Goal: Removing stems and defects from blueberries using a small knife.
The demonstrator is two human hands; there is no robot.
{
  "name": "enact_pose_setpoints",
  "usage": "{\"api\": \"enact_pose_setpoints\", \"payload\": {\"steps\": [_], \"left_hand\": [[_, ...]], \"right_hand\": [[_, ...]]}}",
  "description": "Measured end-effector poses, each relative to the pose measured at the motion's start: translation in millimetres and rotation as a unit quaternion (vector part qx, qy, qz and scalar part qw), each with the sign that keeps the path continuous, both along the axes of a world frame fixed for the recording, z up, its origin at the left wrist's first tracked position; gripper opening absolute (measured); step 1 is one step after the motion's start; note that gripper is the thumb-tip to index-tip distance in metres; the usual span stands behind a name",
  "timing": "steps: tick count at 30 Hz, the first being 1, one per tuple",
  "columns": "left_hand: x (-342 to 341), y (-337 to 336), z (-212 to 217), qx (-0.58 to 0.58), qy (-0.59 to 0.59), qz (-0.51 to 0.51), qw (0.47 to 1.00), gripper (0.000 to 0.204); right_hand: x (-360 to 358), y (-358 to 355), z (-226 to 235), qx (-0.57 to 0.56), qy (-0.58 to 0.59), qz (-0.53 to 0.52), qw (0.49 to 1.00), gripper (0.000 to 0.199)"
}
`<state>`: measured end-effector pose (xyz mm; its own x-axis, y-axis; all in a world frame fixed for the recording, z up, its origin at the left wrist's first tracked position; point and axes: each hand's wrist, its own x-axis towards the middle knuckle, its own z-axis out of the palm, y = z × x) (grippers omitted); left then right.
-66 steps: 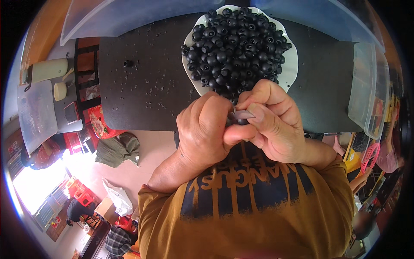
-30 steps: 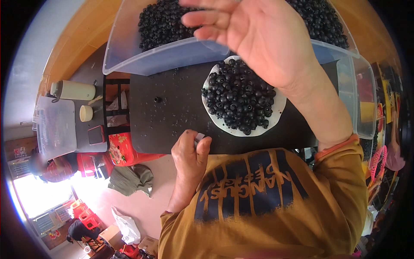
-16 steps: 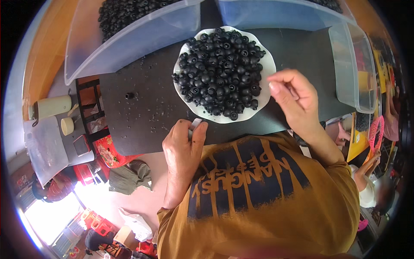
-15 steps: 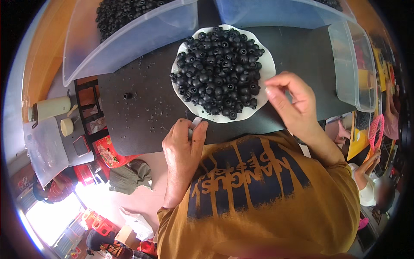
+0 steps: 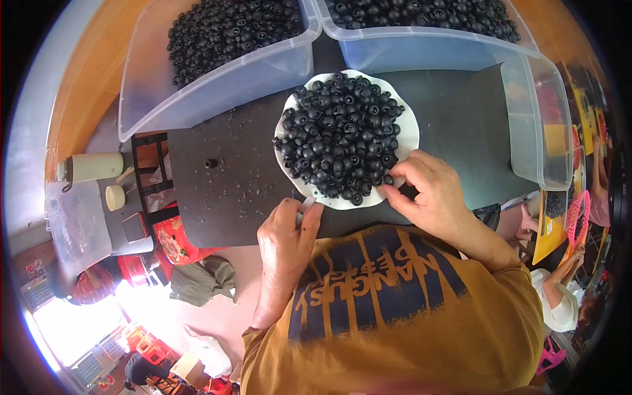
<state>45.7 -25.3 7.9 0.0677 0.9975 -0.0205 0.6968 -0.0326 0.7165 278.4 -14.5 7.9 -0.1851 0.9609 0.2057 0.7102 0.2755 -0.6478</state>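
Observation:
A white plate [image 5: 409, 129] heaped with small black round fruits [image 5: 342, 135] stands on a dark board [image 5: 230, 191]. My right hand [image 5: 428, 194] rests at the plate's near right rim, its fingertips pinching one black fruit [image 5: 388, 179] at the edge of the heap. My left hand [image 5: 286, 237] is at the board's near edge, closed around a small pale tool [image 5: 307, 205] whose tip pokes out above the thumb.
Two clear plastic tubs [image 5: 197, 85] [image 5: 428, 46] of the same black fruits stand beyond the plate. An empty clear tub [image 5: 536, 125] stands to the right. A pale bottle [image 5: 92, 168] and small items lie on the left. Another person [image 5: 559, 289] is at lower right.
My right hand came down from over the far tubs to the plate's near rim and closed on a fruit. My left hand stayed at the board's edge with the tool.

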Motion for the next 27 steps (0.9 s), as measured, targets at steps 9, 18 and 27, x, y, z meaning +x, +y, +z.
{"api": "enact_pose_setpoints", "payload": {"steps": [9, 18, 27], "left_hand": [[1.6, -5.0, 6.8, -0.007, -0.002, -0.018, 1.0, 0.024], [5.8, -3.4, 18.6, -0.027, -0.025, -0.048, 0.998, 0.024], [3.4, 7.5, 26.6, -0.01, -0.189, -0.102, 0.977, 0.032]], "right_hand": [[10.2, -14.0, 2.4, -0.041, 0.189, -0.052, 0.98, 0.018], [-14.4, 26.5, 39.2, -0.261, 0.641, 0.118, 0.712, 0.021], [-31.9, 33.6, 36.2, -0.245, 0.621, 0.165, 0.726, 0.026]]}}
